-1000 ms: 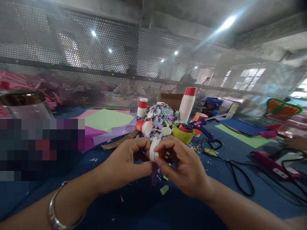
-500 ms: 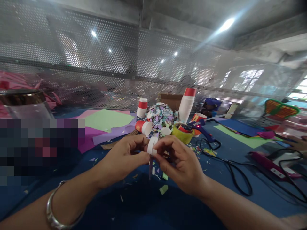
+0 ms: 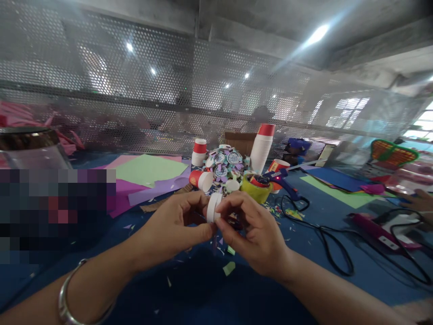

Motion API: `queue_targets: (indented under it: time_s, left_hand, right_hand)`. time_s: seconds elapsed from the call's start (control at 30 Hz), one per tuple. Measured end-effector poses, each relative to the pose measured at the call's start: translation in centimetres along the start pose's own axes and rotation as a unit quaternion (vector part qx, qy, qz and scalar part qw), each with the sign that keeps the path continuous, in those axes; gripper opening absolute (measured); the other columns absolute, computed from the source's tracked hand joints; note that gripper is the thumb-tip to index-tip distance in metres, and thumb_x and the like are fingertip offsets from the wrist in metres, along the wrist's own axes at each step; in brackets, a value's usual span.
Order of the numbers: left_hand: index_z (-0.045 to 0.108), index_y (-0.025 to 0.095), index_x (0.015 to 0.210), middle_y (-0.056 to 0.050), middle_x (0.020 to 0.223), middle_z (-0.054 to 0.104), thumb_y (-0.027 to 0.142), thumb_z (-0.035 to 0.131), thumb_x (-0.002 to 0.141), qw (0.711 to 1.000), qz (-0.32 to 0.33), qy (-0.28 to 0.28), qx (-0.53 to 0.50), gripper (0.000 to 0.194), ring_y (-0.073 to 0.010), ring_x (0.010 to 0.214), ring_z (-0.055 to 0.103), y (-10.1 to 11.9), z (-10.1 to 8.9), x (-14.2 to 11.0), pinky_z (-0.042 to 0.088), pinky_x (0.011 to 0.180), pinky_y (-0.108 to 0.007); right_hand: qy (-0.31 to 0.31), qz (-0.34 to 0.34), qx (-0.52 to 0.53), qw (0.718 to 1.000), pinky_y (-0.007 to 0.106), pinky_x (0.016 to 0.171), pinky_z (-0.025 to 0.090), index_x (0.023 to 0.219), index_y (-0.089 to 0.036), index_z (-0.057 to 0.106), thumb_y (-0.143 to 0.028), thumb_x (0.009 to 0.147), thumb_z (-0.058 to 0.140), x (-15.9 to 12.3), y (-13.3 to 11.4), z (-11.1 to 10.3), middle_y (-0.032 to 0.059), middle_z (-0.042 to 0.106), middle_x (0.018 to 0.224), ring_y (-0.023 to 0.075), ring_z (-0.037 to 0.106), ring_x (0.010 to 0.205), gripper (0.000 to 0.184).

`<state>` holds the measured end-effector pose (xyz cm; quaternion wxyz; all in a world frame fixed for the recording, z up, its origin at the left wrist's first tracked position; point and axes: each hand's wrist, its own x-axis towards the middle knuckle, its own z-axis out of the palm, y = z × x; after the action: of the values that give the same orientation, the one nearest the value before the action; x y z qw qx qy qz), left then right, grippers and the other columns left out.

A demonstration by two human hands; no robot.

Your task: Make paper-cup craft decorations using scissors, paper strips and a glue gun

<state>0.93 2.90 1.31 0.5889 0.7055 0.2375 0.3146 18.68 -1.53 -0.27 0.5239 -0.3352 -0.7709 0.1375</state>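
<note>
Between my two hands is a short white paper ring (image 3: pixel 214 208), which looks like a cut-down paper cup piece. My left hand (image 3: pixel 184 219) pinches it from the left, thumb below and fingers behind. From the right, my right hand (image 3: pixel 252 225) closes thumb and fingertips on its edge. A thin purple strip hangs just under the ring, partly hidden. Straight behind my hands lies a heap of small paper turtle-like pieces (image 3: pixel 226 162) with net patterns. A red and white paper cup (image 3: pixel 202 180) rests on its side in front of the heap.
A glue gun (image 3: pixel 284 183) with a lit red dot leans on a yellow-green bowl (image 3: pixel 256 187). Stacked paper cups (image 3: pixel 261 149) stand behind it. Coloured paper sheets (image 3: pixel 152 169) lie left. A power strip (image 3: pixel 382 232) with black cords lies right, near another person's hand (image 3: pixel 421 203).
My fingers have shifted slightly around the white ring, and it has turned a little. The whole view has moved slightly.
</note>
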Motion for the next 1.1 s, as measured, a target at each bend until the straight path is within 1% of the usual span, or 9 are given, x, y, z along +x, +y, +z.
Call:
queue_targets:
  time_s: [0.17, 0.4, 0.53, 0.63, 0.73, 0.87, 0.97, 1.1]
  left_hand:
    - [0.063, 0.018, 0.086, 0.001, 0.084, 0.061, 0.014, 0.068, 0.077, 1.0, 0.016, -0.005, -0.01, 0.012, -0.0132, 0.082, 0.058, 0.0, 0.0, 0.1, 0.044, 0.075, -0.026]
    - [0.064, 0.016, 0.084, 0.001, 0.082, 0.06, 0.013, 0.067, 0.077, 1.0, 0.016, -0.008, -0.002, 0.009, -0.0121, 0.079, 0.057, 0.2, 0.0, -0.1, 0.044, 0.072, -0.025]
    - [0.066, 0.016, 0.088, -0.001, 0.084, 0.061, 0.023, 0.068, 0.079, 1.0, -0.002, 0.0, -0.002, 0.012, -0.0146, 0.082, 0.056, 0.5, 0.0, -0.3, 0.043, 0.074, -0.028]
    - [0.067, 0.016, 0.086, -0.002, 0.082, 0.061, 0.034, 0.068, 0.081, 1.0, -0.015, 0.017, -0.002, 0.02, -0.0162, 0.081, 0.055, 0.6, 0.1, -0.3, 0.042, 0.075, -0.03]
    - [0.068, 0.016, 0.088, -0.003, 0.083, 0.062, 0.042, 0.067, 0.082, 0.999, -0.03, 0.033, -0.002, 0.027, -0.0168, 0.081, 0.055, 0.5, 0.2, -0.2, 0.042, 0.076, -0.03]
    - [0.066, 0.015, 0.088, -0.003, 0.084, 0.061, 0.042, 0.067, 0.084, 0.997, -0.043, 0.043, -0.046, 0.027, -0.0155, 0.081, 0.054, 0.2, 0.0, 0.0, 0.043, 0.077, -0.03]
    - [0.063, 0.015, 0.086, -0.002, 0.083, 0.06, 0.041, 0.071, 0.082, 0.994, -0.053, 0.047, -0.078, 0.028, -0.0151, 0.081, 0.055, 0.2, -0.1, 0.0, 0.044, 0.078, -0.03]
    - [0.063, 0.014, 0.084, -0.003, 0.087, 0.062, 0.041, 0.074, 0.079, 0.992, -0.076, 0.056, -0.087, 0.029, -0.0161, 0.083, 0.057, 0.5, 0.1, 0.0, 0.045, 0.078, -0.03]
  right_hand:
    - [-0.002, -0.003, -0.009, 1.0, 0.02, 0.067, 0.049, 0.095, -0.022, 0.054, -0.008, 0.084, 0.058, -0.1, 0.0, -0.1, -0.0021, 0.057, 0.088, 0.0081, 0.057, 0.074, 0.018]
    - [-0.002, -0.006, 0.008, 1.0, 0.022, 0.065, 0.05, 0.095, -0.021, 0.053, -0.007, 0.083, 0.057, 0.1, -0.1, -0.1, -0.0016, 0.057, 0.088, 0.0088, 0.058, 0.075, 0.019]
    - [-0.008, -0.014, -0.004, 1.0, 0.022, 0.065, 0.05, 0.094, -0.022, 0.053, -0.008, 0.085, 0.058, 0.0, 0.0, -0.2, -0.0016, 0.056, 0.087, 0.0091, 0.057, 0.074, 0.017]
    - [-0.014, -0.021, -0.003, 1.0, 0.023, 0.067, 0.051, 0.095, -0.022, 0.054, -0.01, 0.086, 0.059, -0.2, 0.2, -0.4, -0.0012, 0.056, 0.087, 0.0097, 0.057, 0.076, 0.015]
    - [-0.009, -0.009, 0.011, 1.0, 0.023, 0.068, 0.053, 0.099, -0.024, 0.054, -0.012, 0.088, 0.059, -0.3, 0.6, -0.4, -0.001, 0.057, 0.09, 0.0103, 0.059, 0.078, 0.017]
    - [0.004, 0.004, 0.016, 1.0, 0.025, 0.072, 0.054, 0.103, -0.026, 0.053, -0.014, 0.089, 0.06, -0.4, 0.9, -0.2, -0.0009, 0.058, 0.093, 0.0115, 0.061, 0.082, 0.019]
    - [0.0, 0.008, 0.013, 1.0, 0.027, 0.073, 0.054, 0.102, -0.025, 0.053, -0.014, 0.089, 0.06, -0.4, 1.0, -0.1, 0.0005, 0.058, 0.094, 0.0129, 0.061, 0.083, 0.019]
    - [-0.007, 0.013, 0.035, 0.999, 0.026, 0.071, 0.055, 0.101, -0.023, 0.053, -0.012, 0.088, 0.059, -0.4, 0.9, -0.1, 0.0009, 0.058, 0.092, 0.0124, 0.062, 0.08, 0.018]
